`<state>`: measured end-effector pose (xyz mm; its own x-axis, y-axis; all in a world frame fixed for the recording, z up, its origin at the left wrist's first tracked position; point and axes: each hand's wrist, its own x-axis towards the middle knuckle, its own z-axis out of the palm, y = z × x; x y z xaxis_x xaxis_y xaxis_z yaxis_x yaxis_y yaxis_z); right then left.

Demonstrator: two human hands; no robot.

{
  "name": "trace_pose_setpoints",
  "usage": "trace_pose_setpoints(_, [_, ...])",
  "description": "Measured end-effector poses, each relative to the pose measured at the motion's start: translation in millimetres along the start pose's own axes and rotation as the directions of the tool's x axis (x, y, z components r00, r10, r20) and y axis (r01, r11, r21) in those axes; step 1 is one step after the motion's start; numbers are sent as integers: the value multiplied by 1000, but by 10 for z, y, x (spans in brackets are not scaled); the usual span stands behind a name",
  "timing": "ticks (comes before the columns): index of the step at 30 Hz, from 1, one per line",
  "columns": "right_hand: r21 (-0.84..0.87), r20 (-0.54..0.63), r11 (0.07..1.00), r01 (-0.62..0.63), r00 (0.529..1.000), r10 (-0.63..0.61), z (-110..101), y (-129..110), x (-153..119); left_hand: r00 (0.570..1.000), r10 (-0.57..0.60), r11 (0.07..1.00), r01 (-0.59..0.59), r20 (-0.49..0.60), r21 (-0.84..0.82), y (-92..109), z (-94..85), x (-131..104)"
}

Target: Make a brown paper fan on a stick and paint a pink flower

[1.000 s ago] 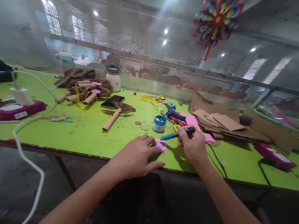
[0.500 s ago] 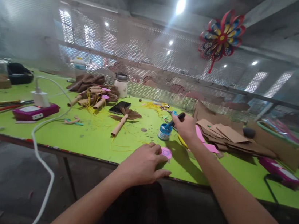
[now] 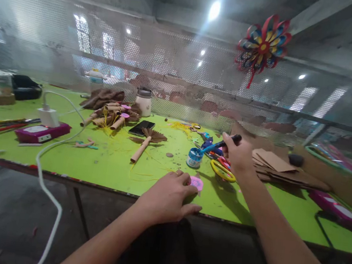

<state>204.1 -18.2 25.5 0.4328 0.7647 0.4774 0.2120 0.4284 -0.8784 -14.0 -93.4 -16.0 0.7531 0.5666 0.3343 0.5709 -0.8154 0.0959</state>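
My left hand (image 3: 167, 198) rests palm down at the table's front edge, thumb apart from the fingers. Its fingertips touch a small pink paper disc (image 3: 197, 183) with faint markings. My right hand (image 3: 240, 154) is closed around the black end of a brush (image 3: 218, 145). The brush's blue shaft slants down into a small open jar (image 3: 194, 158) with a blue rim and blue contents; its tip is hidden inside. Below my right hand lie yellow-handled scissors (image 3: 222, 171). A rolled brown-paper stick with a pleated fan (image 3: 141, 149) lies left of the jar.
Similar paper rolls (image 3: 113, 117) are heaped at the back left, near a black phone (image 3: 142, 127) and a white jar (image 3: 143, 102). Brown card sheets (image 3: 278, 163) stack on the right. A purple power strip (image 3: 43, 132) trails a white cable (image 3: 47, 184) over the edge.
My right hand has moved right and tilted the brush from steep to slanting, its lower end still in the jar. The scissors are more exposed. My left hand stays put.
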Motion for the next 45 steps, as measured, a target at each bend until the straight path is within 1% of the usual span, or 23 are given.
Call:
trace_pose_setpoints(2, [139,-21,988,-60,998,63,-34,-3,-70,1000,-2,1000,2,7,3,5,-9,-2])
trace_pose_setpoints(4, [230,-17,965,-122,991,129,-68,14,-132,1000,-4,1000,4,12,4,10,-16,-2])
trace_pose_setpoints(7, [306,42,927,-214,976,212,-137,55,-208,1000,-11,1000,11,12,1,14,-15,3])
trace_pose_setpoints(9, [317,88,916,-244,970,228,-192,92,-249,1000,-13,1000,13,11,-3,12,-10,10])
trace_pose_setpoints(11, [294,126,923,-249,967,221,-243,133,-287,1000,-10,1000,10,14,-6,9,-4,17])
trace_pose_setpoints(14, [195,165,951,-240,964,209,-294,188,-347,1000,-3,1000,4,26,-7,5,-1,26])
trace_pose_setpoints(17, [83,234,972,-220,952,195,-300,209,-409,999,-7,1000,8,36,-11,9,-5,34])
trace_pose_setpoints(20, [32,289,977,-210,938,192,-279,204,-449,999,-7,1000,8,43,-16,13,-9,40])
trace_pose_setpoints(22, [11,285,977,-214,937,202,-265,206,-457,999,-7,1000,8,42,-13,12,-7,44])
trace_pose_setpoints(26, [-46,266,982,-181,946,186,-256,235,-443,999,-6,1000,7,40,-8,5,1,49])
trace_pose_setpoints(34, [-133,314,981,-140,933,176,-237,262,-458,999,-3,1000,3,41,-4,5,2,46])
trace_pose_setpoints(38, [-146,322,979,-141,929,182,-213,280,-441,999,-5,1000,5,40,-1,7,9,43])
trace_pose_setpoints(42, [-154,257,984,-84,959,122,-210,312,-408,999,-8,1000,8,35,1,8,8,48])
trace_pose_setpoints(45, [-119,212,990,-82,972,106,-225,313,-414,999,-5,1000,5,38,-2,8,0,52])
